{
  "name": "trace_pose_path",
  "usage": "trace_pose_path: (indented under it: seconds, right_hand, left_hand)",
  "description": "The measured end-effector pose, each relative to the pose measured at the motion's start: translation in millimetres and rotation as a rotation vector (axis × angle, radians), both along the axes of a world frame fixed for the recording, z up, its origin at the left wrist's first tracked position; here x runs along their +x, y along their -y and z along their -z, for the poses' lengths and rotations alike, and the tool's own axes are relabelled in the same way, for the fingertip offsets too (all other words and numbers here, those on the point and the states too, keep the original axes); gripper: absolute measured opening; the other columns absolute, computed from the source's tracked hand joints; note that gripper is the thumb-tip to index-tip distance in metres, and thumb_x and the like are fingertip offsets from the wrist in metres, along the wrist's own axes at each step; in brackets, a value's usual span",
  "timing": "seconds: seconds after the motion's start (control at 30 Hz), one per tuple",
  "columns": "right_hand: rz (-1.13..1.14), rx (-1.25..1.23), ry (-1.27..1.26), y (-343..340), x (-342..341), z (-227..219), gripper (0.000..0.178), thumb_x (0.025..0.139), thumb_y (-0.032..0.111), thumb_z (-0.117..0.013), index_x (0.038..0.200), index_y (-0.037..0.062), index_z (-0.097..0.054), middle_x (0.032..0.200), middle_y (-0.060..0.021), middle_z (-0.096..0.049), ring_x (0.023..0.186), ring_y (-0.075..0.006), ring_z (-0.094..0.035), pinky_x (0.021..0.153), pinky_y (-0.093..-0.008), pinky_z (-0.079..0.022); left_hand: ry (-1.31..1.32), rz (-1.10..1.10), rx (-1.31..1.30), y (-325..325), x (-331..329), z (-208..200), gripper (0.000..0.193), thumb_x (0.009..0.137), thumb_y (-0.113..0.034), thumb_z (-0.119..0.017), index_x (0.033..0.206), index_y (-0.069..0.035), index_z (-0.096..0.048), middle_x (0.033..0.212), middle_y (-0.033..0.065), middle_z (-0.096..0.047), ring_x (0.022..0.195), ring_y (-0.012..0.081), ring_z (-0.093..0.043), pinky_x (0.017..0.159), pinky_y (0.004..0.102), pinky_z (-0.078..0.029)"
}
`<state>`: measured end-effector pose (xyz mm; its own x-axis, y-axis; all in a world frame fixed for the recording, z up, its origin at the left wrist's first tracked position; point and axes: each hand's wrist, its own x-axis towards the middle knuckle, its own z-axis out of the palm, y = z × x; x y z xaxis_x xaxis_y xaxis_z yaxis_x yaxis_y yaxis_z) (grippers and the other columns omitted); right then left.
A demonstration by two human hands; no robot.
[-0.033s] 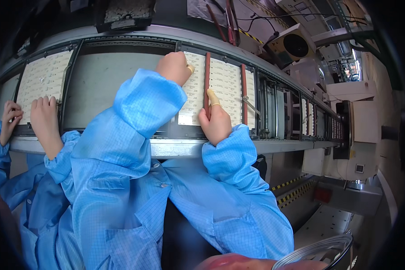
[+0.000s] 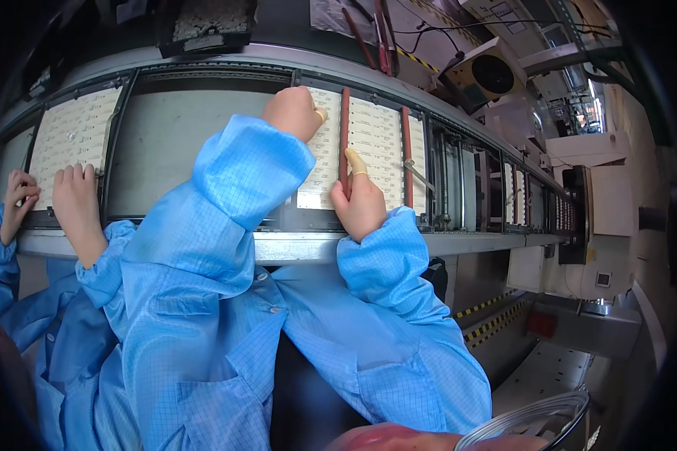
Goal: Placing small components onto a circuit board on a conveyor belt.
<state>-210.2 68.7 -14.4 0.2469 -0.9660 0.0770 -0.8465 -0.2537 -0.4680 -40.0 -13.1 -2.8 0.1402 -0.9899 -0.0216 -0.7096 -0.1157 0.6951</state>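
Note:
A white panel of circuit boards (image 2: 376,143) with small printed marks lies in a dark frame on the conveyor. A red-brown strip (image 2: 345,113) runs across it from far to near. My right hand (image 2: 362,204) pinches the near end of this strip between thumb and index finger; a yellowish finger cot covers the index. At the panel's far left corner, my left hand (image 2: 289,114) is closed, fingers curled down, with a cot on one finger. What it holds, if anything, is hidden. Another red-brown strip (image 2: 407,150) crosses the panel's right part, beside a small metal lever (image 2: 420,176).
At left, a co-worker's hands (image 2: 74,192) rest by another white panel (image 2: 75,128). The conveyor's metal rail (image 2: 301,246) passes before me. A dark bin of small pale parts (image 2: 209,26) and loose red-brown strips (image 2: 384,45) lie beyond. Machinery (image 2: 575,214) stands right.

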Motion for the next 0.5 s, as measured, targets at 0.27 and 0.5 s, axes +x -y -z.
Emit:
trace_pose_path:
  seconds: [0.27,0.5]
  right_hand:
    - [0.107,0.185,-0.027,2,4,-6,0.062,0.079,0.016,-0.059,0.131,-0.0001,-0.029,0.081,-0.0214,-0.063,0.073,-0.0370,-0.062,0.069,-0.0434,-0.050]
    - [0.087,0.194,-0.011,-2,1,-17,0.068,0.080,0.023,-0.058,0.133,-0.0044,-0.026,0.081,-0.0243,-0.062,0.073,-0.0383,-0.062,0.069,-0.0441,-0.050]
  left_hand:
    - [-0.012,0.325,-0.068,-23,-43,-10,0.021,0.070,-0.019,-0.067,0.082,-0.002,-0.065,0.080,0.0174,-0.064,0.076,0.0321,-0.062,0.070,0.0380,-0.049]
    - [0.374,0.055,-0.196,-55,-15,-27,0.034,0.078,-0.035,-0.063,0.085,-0.002,-0.066,0.093,0.0191,-0.062,0.089,0.0358,-0.057,0.079,0.0441,-0.045]
